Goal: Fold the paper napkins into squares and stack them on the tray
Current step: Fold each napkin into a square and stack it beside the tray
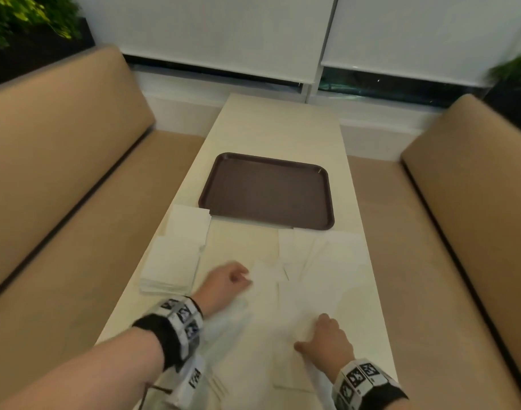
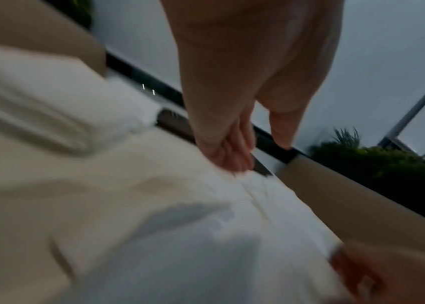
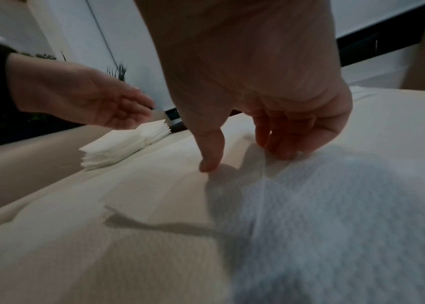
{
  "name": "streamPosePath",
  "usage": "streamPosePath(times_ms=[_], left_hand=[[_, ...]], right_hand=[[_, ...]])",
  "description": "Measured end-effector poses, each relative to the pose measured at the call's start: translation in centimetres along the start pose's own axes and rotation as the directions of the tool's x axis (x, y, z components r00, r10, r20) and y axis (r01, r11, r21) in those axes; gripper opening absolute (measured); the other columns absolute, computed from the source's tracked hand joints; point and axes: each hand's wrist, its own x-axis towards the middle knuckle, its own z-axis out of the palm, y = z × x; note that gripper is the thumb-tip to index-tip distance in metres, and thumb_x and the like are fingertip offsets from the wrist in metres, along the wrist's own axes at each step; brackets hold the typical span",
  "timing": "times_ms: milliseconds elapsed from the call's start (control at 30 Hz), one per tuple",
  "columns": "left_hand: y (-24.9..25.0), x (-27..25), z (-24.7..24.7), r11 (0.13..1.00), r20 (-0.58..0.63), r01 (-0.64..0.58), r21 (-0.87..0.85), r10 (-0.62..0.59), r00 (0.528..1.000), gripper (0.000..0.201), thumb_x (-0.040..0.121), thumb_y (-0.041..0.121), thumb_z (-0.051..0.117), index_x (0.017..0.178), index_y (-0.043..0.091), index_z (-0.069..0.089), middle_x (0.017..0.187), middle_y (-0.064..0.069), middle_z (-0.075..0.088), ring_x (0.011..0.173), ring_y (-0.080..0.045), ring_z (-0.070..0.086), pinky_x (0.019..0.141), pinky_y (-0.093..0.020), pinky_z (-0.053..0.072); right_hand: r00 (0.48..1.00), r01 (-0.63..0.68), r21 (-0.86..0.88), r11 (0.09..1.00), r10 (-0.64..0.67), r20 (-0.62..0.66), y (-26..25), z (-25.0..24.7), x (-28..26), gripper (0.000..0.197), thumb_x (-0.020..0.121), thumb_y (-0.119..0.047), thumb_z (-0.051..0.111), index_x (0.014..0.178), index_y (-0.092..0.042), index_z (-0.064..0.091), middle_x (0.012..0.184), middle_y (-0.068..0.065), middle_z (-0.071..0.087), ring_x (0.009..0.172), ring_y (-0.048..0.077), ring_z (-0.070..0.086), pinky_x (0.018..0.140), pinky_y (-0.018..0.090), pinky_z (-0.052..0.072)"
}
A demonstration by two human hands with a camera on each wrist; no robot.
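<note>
Starting first fold: right hand (image 1: 327,338) pressing open napkin (image 1: 283,315) flat, left hand (image 1: 223,284) relaxed, holding nothing; next, lift an edge; tray (image 1: 268,189) bare.

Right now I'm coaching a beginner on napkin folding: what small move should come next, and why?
Probably fold the open napkin in half: the right hand presses it flat, the left hand is at its far edge, and the tray is still bare.

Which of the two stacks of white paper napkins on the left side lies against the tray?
The farther stack of white paper napkins: its far corner meets the brown plastic tray. The nearer stack lies apart.
</note>
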Motion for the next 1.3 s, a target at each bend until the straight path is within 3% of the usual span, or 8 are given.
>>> streamPosePath(times_ms=[67, 167, 400, 500, 667, 767, 900, 1300], left_hand=[[0.1, -0.6, 4.9, 0.977, 0.286, 0.214, 0.005, -0.207, 0.936, 0.044, 0.085, 0.028, 0.069, 0.122, 0.014, 0.051, 0.094, -0.007, 0.064, 0.076, -0.017, 0.059, 0.079, -0.033, 0.053], [0.2, -0.6, 9.2, 0.94, 0.25, 0.342, -0.014, -0.328, 0.911, 0.059, 0.08, 0.028, 0.071, 0.13, 0.01, 0.044, 0.108, -0.014, 0.064, 0.074, -0.019, 0.06, 0.067, -0.029, 0.052], [1.9, -0.3, 9.7, 0.971, 0.117, 0.165, 0.175, -0.187, 0.975, 0.021, 0.079, 0.017, 0.067, 0.072, 0.017, 0.046, 0.071, 0.002, 0.047, 0.062, -0.01, 0.043, 0.055, -0.023, 0.032], [2.7, -0.6, 8.0, 0.995, 0.082, 0.097, 0.027, -0.099, 0.992, 0.013, 0.085, 0.016, 0.062, 0.097, 0.018, 0.057, 0.073, 0.002, 0.051, 0.065, -0.012, 0.048, 0.054, -0.021, 0.037], [4.7, -1.1, 4.7, 0.985, 0.094, -0.011, -0.171, 0.028, 0.995, 0.016, 0.087, 0.02, 0.059, 0.097, 0.009, 0.065, 0.1, -0.009, 0.069, 0.094, -0.027, 0.066, 0.085, -0.047, 0.055], [6.8, -1.7, 2.6, 0.929, 0.17, 0.006, -0.371, 0.062, 0.983, 0.018, 0.095, 0.005, 0.052, 0.108, 0.009, 0.064, 0.113, -0.011, 0.067, 0.097, -0.022, 0.066, 0.079, -0.035, 0.057], [8.9, -2.4, 0.3, 0.836, 0.212, 0.036, -0.547, 0.097, 0.973, 0.027, 0.096, 0.005, 0.051, 0.122, 0.008, 0.056, 0.122, -0.013, 0.065, 0.103, -0.023, 0.065, 0.082, -0.036, 0.057], [10.5, -3.6, -1.2, 0.754, 0.2, 0.046, -0.656, 0.114, 0.973, 0.029, 0.089, -0.004, 0.055, 0.113, 0.01, 0.062, 0.095, -0.008, 0.072, 0.079, -0.02, 0.069, 0.071, -0.031, 0.056]], right_hand=[[1.0, 0.024, -0.009, 1.0, -0.025, -0.007, 0.3, 0.2, -0.2, 0.063, 0.075, -0.055, 0.067, 0.119, -0.02, 0.039, 0.118, 0.001, 0.051, 0.11, 0.023, 0.055, 0.092, 0.038, 0.048], [0.997, 0.073, -0.04, 0.997, -0.074, -0.03, 0.8, 0.3, -0.3, 0.062, 0.079, -0.056, 0.063, 0.122, -0.02, 0.037, 0.12, 0.0, 0.052, 0.112, 0.023, 0.054, 0.091, 0.037, 0.046], [0.989, 0.143, 0.029, 0.989, -0.142, -0.032, 1.1, -0.2, 0.1, 0.073, 0.074, -0.063, 0.063, 0.129, -0.02, 0.039, 0.123, -0.002, 0.051, 0.116, 0.021, 0.051, 0.096, 0.038, 0.043], [0.977, 0.18, 0.23, 0.956, -0.146, -0.156, 1.0, -1.8, 0.2, 0.086, 0.072, -0.062, 0.068, 0.14, -0.019, 0.036, 0.134, -0.001, 0.048, 0.125, 0.02, 0.043, 0.102, 0.038, 0.039], [0.964, 0.233, 0.655, 0.719, -0.259, -0.059, -0.1, -5.9, 0.4, 0.094, 0.074, -0.039, 0.079, 0.149, -0.016, 0.027, 0.148, -0.001, 0.037, 0.133, 0.017, 0.039, 0.102, 0.03, 0.039], [0.92, 0.107, 0.855, 0.507, -0.378, 0.108, -1.5, -8.9, 0.4, 0.067, 0.078, -0.028, 0.077, 0.136, -0.016, 0.046, 0.136, -0.002, 0.054, 0.116, 0.013, 0.055, 0.086, 0.023, 0.044], [0.872, 0.184, 0.905, 0.384, -0.488, 0.03, -3.4, -12.4, -0.7, 0.022, 0.092, -0.009, 0.057, 0.113, -0.006, 0.065, 0.111, 0.009, 0.071, 0.104, 0.027, 0.067, 0.091, 0.04, 0.052], [0.832, 0.302, 0.936, 0.179, -0.53, -0.167, -4.7, -15.9, -3.8, 0.024, 0.093, 0.001, 0.049, 0.107, -0.004, 0.068, 0.103, 0.013, 0.073, 0.092, 0.028, 0.07, 0.08, 0.036, 0.058]])
